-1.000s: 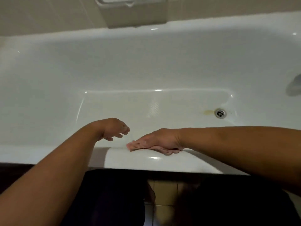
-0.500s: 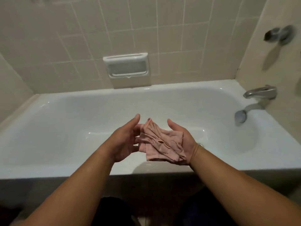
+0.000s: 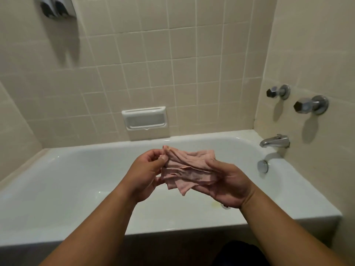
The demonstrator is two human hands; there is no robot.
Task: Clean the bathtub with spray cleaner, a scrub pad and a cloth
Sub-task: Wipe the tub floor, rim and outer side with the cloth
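Hanging crumpled in the air above the middle of the bathtub [image 3: 63,181], the pink cloth [image 3: 189,169] is carried between both hands of the person. The left hand [image 3: 146,175] pinches the upper left corner of the cloth between the thumb and the curled fingers. The right hand [image 3: 228,186] lies palm up under the other end, and its thumb presses the fabric down from the top, so both hands have a closed hold on the cloth. Loose folds of it hang down between the two hands, not touching the bathtub. Under the right wrist, on the bathtub floor, I see part of the drain [image 3: 226,206] and a yellowish stain [image 3: 213,204] just beside it. At the right end of the bathtub there is a round overflow plate [image 3: 262,166], above it a metal spout [image 3: 274,142], and higher on that wall two tap handles [image 3: 278,92] [image 3: 310,105]. On the tiled wall behind the bathtub a white soap dish [image 3: 144,118] is set just above the rim.
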